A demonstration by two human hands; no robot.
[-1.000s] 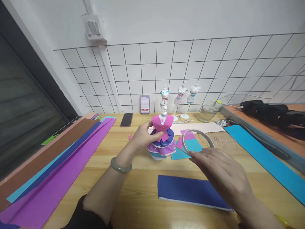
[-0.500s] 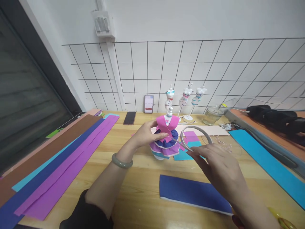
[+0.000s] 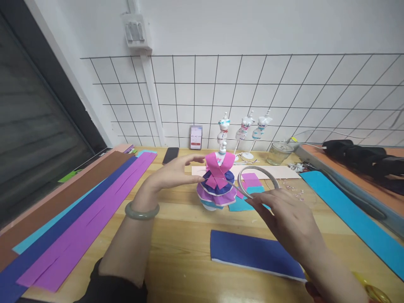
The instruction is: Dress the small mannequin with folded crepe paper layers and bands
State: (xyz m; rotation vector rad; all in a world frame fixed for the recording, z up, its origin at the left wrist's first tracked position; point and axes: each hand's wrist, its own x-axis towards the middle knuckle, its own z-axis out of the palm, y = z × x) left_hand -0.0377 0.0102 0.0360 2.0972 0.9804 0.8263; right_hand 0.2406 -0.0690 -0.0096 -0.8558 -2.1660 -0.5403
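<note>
White wall (image 3: 252, 25), dark grid lines (image 3: 195, 83), wooden tabletop (image 3: 176, 240).

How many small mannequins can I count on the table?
4. The front mannequin wears a ruffled dress; the second mannequin stands behind it, its lower part hidden; the third mannequin and fourth mannequin stand farther right, the fourth rightmost. No others show.

Mannequin (image 3: 219, 172) on table (image 3: 176, 256), strips (image 3: 94, 219) left, jar (image 3: 279, 154) behind right
</note>
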